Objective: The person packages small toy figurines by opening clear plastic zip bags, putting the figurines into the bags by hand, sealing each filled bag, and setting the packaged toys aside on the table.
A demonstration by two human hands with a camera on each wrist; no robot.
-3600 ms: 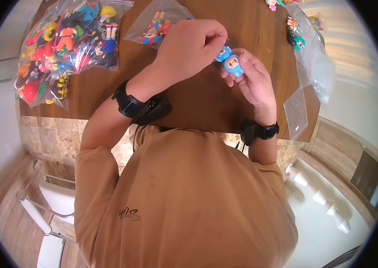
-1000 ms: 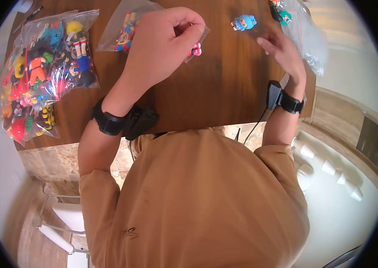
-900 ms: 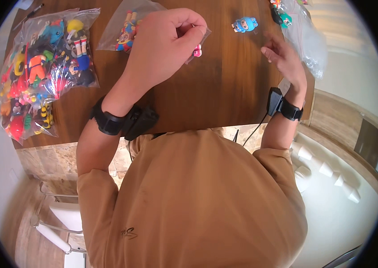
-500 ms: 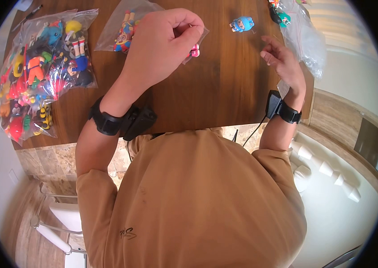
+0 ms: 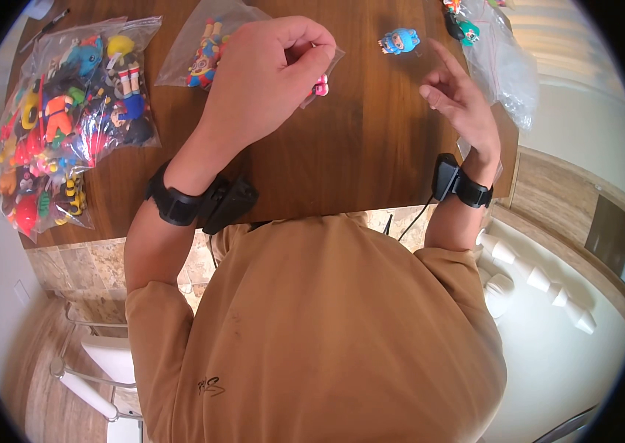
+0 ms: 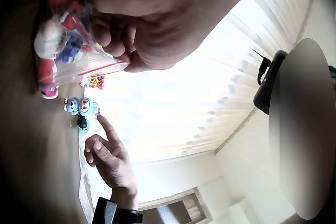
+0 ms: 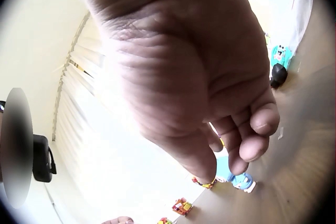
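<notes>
My left hand (image 5: pixel 268 81) pinches the top edge of a clear zip bag (image 6: pixel 89 69), whose red zip line shows in the left wrist view. Inside the bag are colourful figures (image 6: pixel 68 45); a pink foot (image 5: pixel 320 86) pokes out from beneath the hand. On the wood lies a blue toy figure (image 5: pixel 400 41) with a round hooded head. Near it my right hand (image 5: pixel 464 103) hovers, holding nothing, index finger extended toward the figure and the other fingers loosely bent. In the right wrist view the fingers partly cover the blue figure (image 7: pixel 243 182).
A big clear bag (image 5: pixel 80 122) packed with toy figures lies on the table's left. At the right edge are a green-and-black figure (image 5: pixel 468 32) and clear plastic wrap (image 5: pixel 508 74). A pen (image 5: pixel 50 28) lies far left. The table's front edge (image 5: pixel 312 214) runs before the person.
The blue figure went from the hands to the table. My left hand moved left onto the small bag; my right hand drew away, and its index finger has just straightened.
</notes>
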